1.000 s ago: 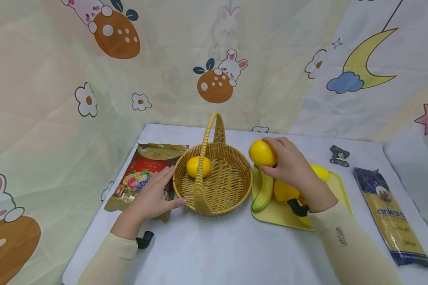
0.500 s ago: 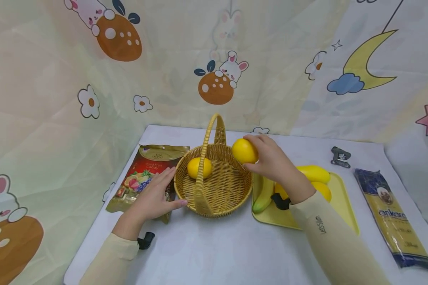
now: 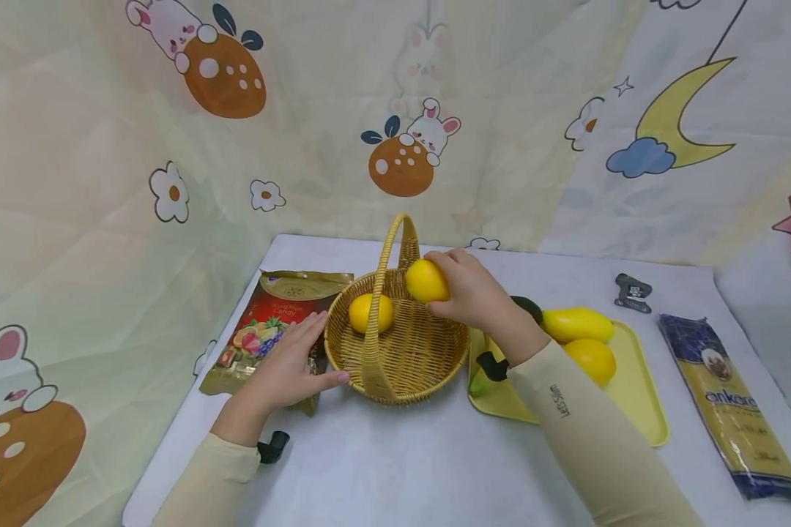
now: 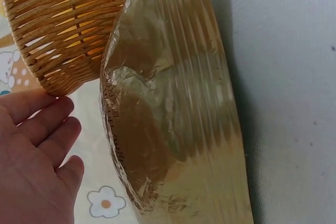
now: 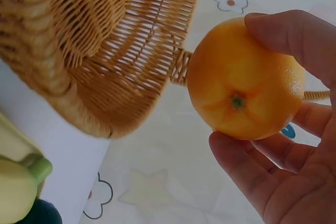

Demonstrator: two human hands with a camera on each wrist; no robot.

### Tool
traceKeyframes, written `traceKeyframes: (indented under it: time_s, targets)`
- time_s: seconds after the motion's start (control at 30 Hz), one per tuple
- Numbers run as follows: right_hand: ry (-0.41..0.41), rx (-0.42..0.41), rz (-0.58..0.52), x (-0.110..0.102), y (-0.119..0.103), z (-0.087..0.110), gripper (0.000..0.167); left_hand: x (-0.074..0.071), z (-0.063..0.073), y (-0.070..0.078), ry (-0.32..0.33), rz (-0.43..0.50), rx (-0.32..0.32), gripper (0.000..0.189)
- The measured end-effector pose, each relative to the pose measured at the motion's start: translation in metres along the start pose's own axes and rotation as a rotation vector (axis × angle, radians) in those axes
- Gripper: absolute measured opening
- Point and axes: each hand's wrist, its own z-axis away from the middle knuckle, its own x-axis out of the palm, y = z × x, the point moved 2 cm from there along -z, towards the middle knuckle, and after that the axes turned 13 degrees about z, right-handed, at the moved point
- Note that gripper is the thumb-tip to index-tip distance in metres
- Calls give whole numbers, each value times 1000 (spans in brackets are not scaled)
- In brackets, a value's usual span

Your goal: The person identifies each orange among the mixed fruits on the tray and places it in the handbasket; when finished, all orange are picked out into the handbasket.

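Observation:
Thumb and fingers of my right hand point(image 3: 471, 289) grip an orange point(image 3: 427, 281), held over the right back rim of the wicker basket point(image 3: 418, 359). In the right wrist view the orange point(image 5: 244, 80) shows its green stem spot. A second orange point(image 3: 362, 313) lies inside the basket on the left, partly behind the arched handle. My left hand point(image 3: 296, 366) rests against the basket's left side with fingers extended. The left wrist view shows its fingertips point(image 4: 63, 106) touching the basket's woven wall point(image 4: 68, 30).
Right of the basket, a yellow tray point(image 3: 639, 395) holds another orange point(image 3: 589, 361), a yellow fruit point(image 3: 578, 323), a dark green item point(image 3: 529, 307) and a mostly hidden banana point(image 3: 480, 383). A candy bag point(image 3: 264, 315) lies left, an ankara packet point(image 3: 732, 402) far right, a small black object point(image 3: 633, 293) behind.
My right hand has carried the orange leftward from above the tray to the basket's rim, uncovering more fruit on the tray. The left hand has stayed at the basket's side.

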Motion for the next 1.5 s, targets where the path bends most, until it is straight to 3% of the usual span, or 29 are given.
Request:
traceKeyframes:
  time_s: [0.53,0.97,1.5]
  targets:
    - [-98,38,12,25,-12,-27,82,0,1,0,12,-10,-9,119]
    - [-175,76,51,38,-18,-38,81,0,1,0,9,-2,-2,118]
    - [-195,124,92,51,-23,-47,82,0,2,1,11,0,-10,118]
